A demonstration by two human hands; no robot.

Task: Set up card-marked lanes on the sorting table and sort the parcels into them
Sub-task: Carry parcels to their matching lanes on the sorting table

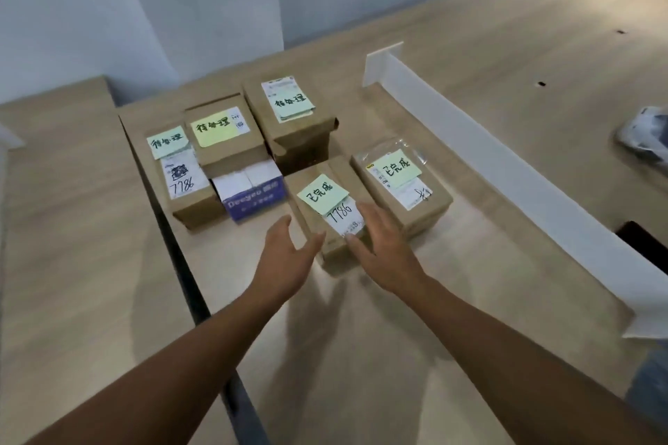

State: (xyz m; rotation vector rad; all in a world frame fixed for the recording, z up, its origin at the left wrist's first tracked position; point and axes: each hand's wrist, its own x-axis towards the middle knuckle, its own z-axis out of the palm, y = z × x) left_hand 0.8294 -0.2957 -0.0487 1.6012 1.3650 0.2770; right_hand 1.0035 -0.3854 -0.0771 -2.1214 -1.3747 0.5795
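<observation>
Two bare forearms reach in from the bottom edge. The left hand is open beside the near box, fingers straight and thumb at its near left corner. The right hand lies open over the box's right edge with its thumb on the white label. Neither hand is closed around the box. They look placed to square it up or slide it, though whether the left palm touches the side is hard to tell.

This box carries a green note and sits on the table, touching the right box, which bears the same wording. The pair probably forms one lane.

Behind them the left box, the middle box and the far box share a different note, likely a second lane. A blue carton is wedged between them, its far end hidden under the middle box.

A white divider runs diagonally along the right. Beyond it a crumpled bag is cut off by the frame. The small label print is unreadable.
</observation>
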